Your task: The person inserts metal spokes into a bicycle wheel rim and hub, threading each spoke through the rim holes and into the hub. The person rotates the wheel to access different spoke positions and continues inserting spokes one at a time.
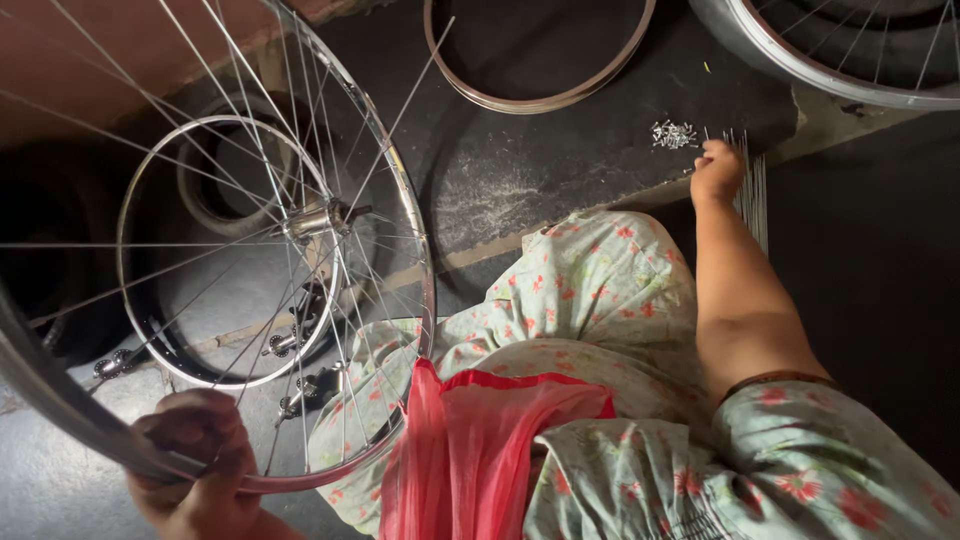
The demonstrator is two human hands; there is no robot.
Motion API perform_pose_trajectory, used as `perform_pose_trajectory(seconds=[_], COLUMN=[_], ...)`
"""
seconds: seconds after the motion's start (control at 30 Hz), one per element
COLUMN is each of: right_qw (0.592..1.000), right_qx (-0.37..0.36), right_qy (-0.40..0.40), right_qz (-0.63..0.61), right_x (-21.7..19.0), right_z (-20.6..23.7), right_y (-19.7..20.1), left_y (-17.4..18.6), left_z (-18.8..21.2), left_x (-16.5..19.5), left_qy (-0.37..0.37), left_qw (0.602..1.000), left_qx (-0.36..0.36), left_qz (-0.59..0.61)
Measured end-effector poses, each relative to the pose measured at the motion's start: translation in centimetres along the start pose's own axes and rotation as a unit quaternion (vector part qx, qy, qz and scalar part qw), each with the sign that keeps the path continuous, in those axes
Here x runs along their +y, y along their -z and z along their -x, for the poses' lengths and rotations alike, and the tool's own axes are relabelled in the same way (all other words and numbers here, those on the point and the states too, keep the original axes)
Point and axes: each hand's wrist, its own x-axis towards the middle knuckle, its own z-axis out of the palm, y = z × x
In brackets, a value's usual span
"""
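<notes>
Steel wheel rim (400, 200) gripped in closed left hand (195, 465), right hand (717, 170) curled on loose spokes (752, 190)

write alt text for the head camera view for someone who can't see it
Seen from above, a seated person's left hand grips the rim of a spoked bicycle wheel resting against their lap, while the right hand reaches to a bundle of loose spokes beside a small pile of spoke nipples. More rims lie around.

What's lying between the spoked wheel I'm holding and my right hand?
In the head view, your knee under flowered cloth lies between the wheel and right hand.
</notes>
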Motion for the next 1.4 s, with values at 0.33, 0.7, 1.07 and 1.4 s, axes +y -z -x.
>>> perform_pose_trajectory(seconds=[0.33, 0.7, 1.07, 1.4], right_qw=[0.992, 0.867, 0.737, 0.617], right_qx=[0.018, -0.075, -0.408, -0.551], right_qy=[0.1, -0.175, 0.016, 0.275], right_qz=[0.079, -0.46, -0.539, -0.489], right_x=[0.0, -2.1, -23.2, -31.2], right_z=[-0.4, 6.0, 11.5, 17.7], right_y=[-0.5, 4.3, 11.3, 16.1], left_y=[-0.9, -4.2, -10.9, -22.6], left_z=[-0.2, -3.3, -6.4, -1.9], left_x=[0.4, 1.8, 0.5, -5.2], left_qy=[0.0, 0.035, 0.035, -0.149], left_qw=[0.999, 0.995, 0.987, 0.98], left_qx=[-0.017, -0.078, -0.089, -0.03], left_qz=[-0.039, -0.055, -0.13, -0.129])
